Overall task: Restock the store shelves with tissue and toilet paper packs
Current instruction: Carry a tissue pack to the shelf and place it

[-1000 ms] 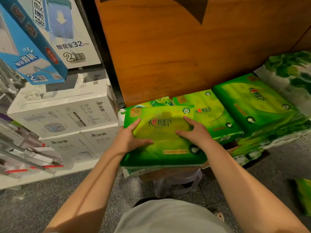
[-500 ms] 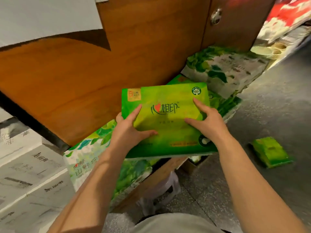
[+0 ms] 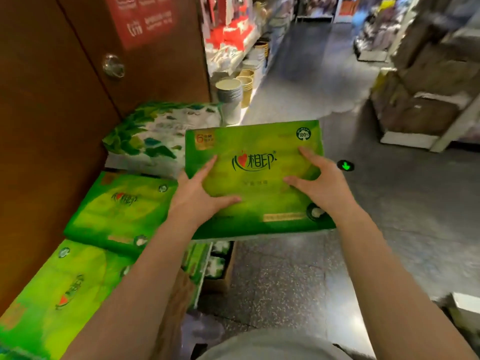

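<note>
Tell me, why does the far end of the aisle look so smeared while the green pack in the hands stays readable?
Head view: the pack gripped by the left hand and right hand is fairly sharp, its logo legible; the far shelves are streaked, which looks like motion blur; the wide lens bends the door; light glares off the floor.

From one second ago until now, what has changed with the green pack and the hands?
The green tissue pack was lifted off the stack and carried right, out over the aisle floor. The left hand and right hand hold it as before. The other packs look unmoved.
</note>
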